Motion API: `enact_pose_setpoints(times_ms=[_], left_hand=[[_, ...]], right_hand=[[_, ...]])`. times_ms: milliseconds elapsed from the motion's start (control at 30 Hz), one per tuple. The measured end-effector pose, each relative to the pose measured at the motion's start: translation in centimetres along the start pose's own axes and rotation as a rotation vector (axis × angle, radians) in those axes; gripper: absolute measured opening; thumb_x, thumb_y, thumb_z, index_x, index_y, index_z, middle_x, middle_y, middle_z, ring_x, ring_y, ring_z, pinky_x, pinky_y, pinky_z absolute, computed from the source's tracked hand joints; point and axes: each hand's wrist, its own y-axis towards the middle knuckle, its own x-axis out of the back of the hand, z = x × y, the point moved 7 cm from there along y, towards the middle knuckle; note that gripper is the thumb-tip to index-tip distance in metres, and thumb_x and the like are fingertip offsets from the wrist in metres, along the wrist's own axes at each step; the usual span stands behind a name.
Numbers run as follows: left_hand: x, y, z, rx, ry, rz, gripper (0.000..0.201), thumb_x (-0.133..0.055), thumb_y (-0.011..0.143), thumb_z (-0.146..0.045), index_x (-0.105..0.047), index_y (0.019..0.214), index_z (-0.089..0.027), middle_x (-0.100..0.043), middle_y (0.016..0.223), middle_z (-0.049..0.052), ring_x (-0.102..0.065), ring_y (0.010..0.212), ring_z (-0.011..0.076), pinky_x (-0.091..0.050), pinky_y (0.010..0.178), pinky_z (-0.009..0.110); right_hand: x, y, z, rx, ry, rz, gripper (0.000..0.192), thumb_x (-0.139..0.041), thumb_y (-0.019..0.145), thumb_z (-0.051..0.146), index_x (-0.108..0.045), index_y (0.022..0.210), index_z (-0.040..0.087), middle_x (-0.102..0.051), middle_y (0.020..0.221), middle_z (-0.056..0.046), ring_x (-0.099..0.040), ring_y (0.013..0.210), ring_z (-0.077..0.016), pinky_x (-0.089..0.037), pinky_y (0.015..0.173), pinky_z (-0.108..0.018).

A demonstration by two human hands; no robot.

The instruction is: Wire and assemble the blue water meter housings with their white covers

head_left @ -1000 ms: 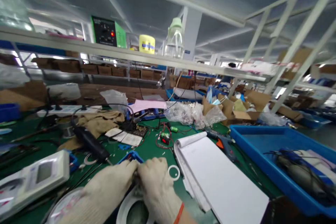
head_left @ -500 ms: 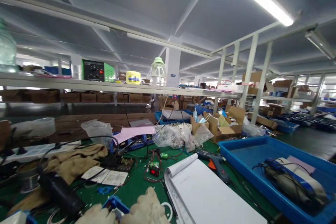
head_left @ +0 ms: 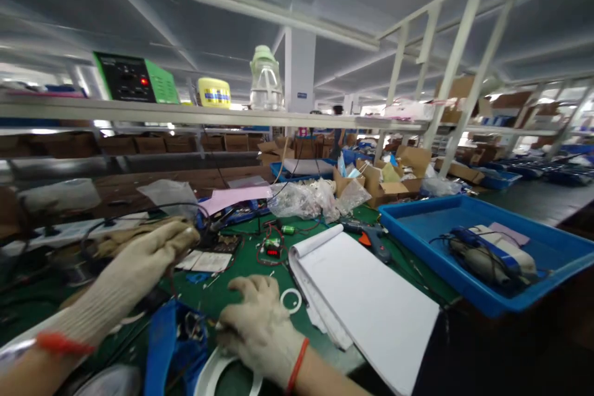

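Note:
Both my hands wear off-white knit gloves with red bands at the wrists. My left hand (head_left: 151, 260) reaches forward over the left of the bench, fingers pressed together beside the soldering iron (head_left: 223, 220) and the dark cables. Whatever its fingertips hold is hidden. In front of me lies a blue plastic housing (head_left: 162, 340), open, with small metal parts and wires inside. Against it sits a white curved plastic part (head_left: 211, 371). My right hand (head_left: 262, 328) is curled over that white part, thumb side toward the blue housing.
A white notepad (head_left: 362, 297) lies right of my right hand, with a white ring (head_left: 291, 301) beside it. Behind are a glue gun (head_left: 375, 241), a small red-lit meter (head_left: 272, 247) and plastic bags (head_left: 301, 198). A blue tray (head_left: 417, 260) holds a corded device (head_left: 492, 253).
The view has tilted down, showing more bench. My left hand has moved forward and left, away from the blue housing. My right hand stays by the housing and white part.

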Motion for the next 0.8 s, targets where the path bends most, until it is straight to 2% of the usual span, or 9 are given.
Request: enact_pose_setpoints(times_ms=[67, 167, 333, 433, 500, 600, 700, 733, 800], left_hand=[[-1.5, -0.9, -1.7, -0.018, -0.034, 0.084, 0.036, -0.063, 0.084, -0.051, -0.07, 0.091, -0.017, -0.064, 0.072, -0.004, -0.054, 0.067, 0.0129, -0.04, 0.057, 0.018], [-3.0, -1.7, -2.5, 0.013, -0.051, 0.126, 0.038, -0.056, 0.089, -0.051, -0.066, 0.085, -0.015, -0.052, 0.063, -0.006, -0.043, 0.057, 0.0084, -0.032, 0.051, 0.017], [-2.7, -1.9, -2.1, 0.037, -0.114, 0.091, 0.036, -0.062, 0.087, -0.048, -0.068, 0.086, -0.012, -0.054, 0.066, -0.005, -0.042, 0.061, 0.0089, -0.032, 0.055, 0.018], [-2.5, -2.0, -1.6, 0.054, -0.186, 0.057, 0.035, -0.063, 0.088, -0.047, -0.069, 0.094, -0.012, -0.057, 0.07, -0.005, -0.044, 0.064, 0.0094, -0.033, 0.058, 0.02], [-2.9, -2.3, -1.3, 0.063, -0.253, 0.034, 0.034, -0.066, 0.086, -0.047, -0.069, 0.092, -0.014, -0.058, 0.072, -0.004, -0.044, 0.066, 0.0096, -0.034, 0.06, 0.02], [-3.9, -2.7, -0.9, 0.089, -0.391, -0.034, 0.036, -0.073, 0.079, -0.051, -0.069, 0.087, -0.016, -0.061, 0.073, -0.003, -0.049, 0.068, 0.0107, -0.04, 0.061, 0.019], [-5.4, -3.1, 0.0, 0.134, -0.564, -0.144, 0.041, -0.081, 0.067, -0.053, -0.071, 0.085, -0.018, -0.067, 0.079, 0.001, -0.058, 0.075, 0.0138, -0.047, 0.066, 0.018], [-6.0, -3.1, 0.4, 0.155, -0.624, -0.177, 0.04, -0.082, 0.065, -0.052, -0.071, 0.085, -0.018, -0.068, 0.08, 0.002, -0.061, 0.078, 0.0147, -0.049, 0.068, 0.018], [-7.3, -3.2, 1.3, 0.196, -0.751, -0.23, 0.037, -0.083, 0.065, -0.048, -0.071, 0.086, -0.019, -0.07, 0.082, 0.002, -0.064, 0.081, 0.0154, -0.052, 0.07, 0.018]], right_hand=[[1.2, 1.4, 1.1, 0.06, 0.039, 0.007, 0.028, -0.058, 0.096, 0.051, -0.064, 0.113, 0.028, -0.053, 0.144, -0.004, -0.044, 0.132, -0.0245, -0.034, 0.106, -0.045], [0.1, 3.7, 2.1, 0.126, 0.117, 0.083, 0.042, -0.058, 0.096, 0.051, -0.056, 0.128, 0.024, -0.053, 0.146, -0.007, -0.044, 0.134, -0.0232, -0.033, 0.108, -0.042], [-3.5, 5.3, 2.4, 0.073, 0.152, 0.268, 0.046, -0.054, 0.095, 0.059, -0.058, 0.127, 0.028, -0.07, 0.116, -0.006, -0.064, 0.106, -0.0265, -0.045, 0.089, -0.042], [-3.9, 5.7, 2.7, 0.031, 0.142, 0.243, 0.047, -0.051, 0.094, 0.061, -0.059, 0.123, 0.024, -0.07, 0.11, -0.009, -0.064, 0.102, -0.0298, -0.047, 0.086, -0.046], [-3.9, 6.0, 2.9, 0.003, 0.128, 0.208, 0.05, -0.052, 0.093, 0.061, -0.06, 0.118, 0.019, -0.067, 0.115, -0.013, -0.061, 0.108, -0.0315, -0.047, 0.088, -0.048], [-4.4, 6.7, 3.2, -0.042, 0.116, 0.175, 0.063, -0.063, 0.083, 0.063, -0.057, 0.12, 0.013, -0.06, 0.127, -0.019, -0.057, 0.116, -0.0351, -0.049, 0.092, -0.051], [-6.1, 7.3, 2.7, -0.113, 0.137, 0.184, 0.073, -0.073, 0.073, 0.056, -0.053, 0.129, 0.014, -0.062, 0.123, -0.02, -0.061, 0.112, -0.0383, -0.053, 0.088, -0.052], [-6.7, 7.5, 1.9, -0.187, 0.155, 0.17, 0.077, -0.074, 0.073, 0.051, -0.048, 0.136, 0.015, -0.065, 0.119, -0.019, -0.065, 0.106, -0.0378, -0.055, 0.084, -0.05], [-7.5, 7.5, -0.4, -0.408, 0.218, 0.128, 0.067, -0.066, 0.08, 0.04, -0.041, 0.14, 0.02, -0.07, 0.108, -0.016, -0.071, 0.094, -0.0343, -0.057, 0.072, -0.044]])
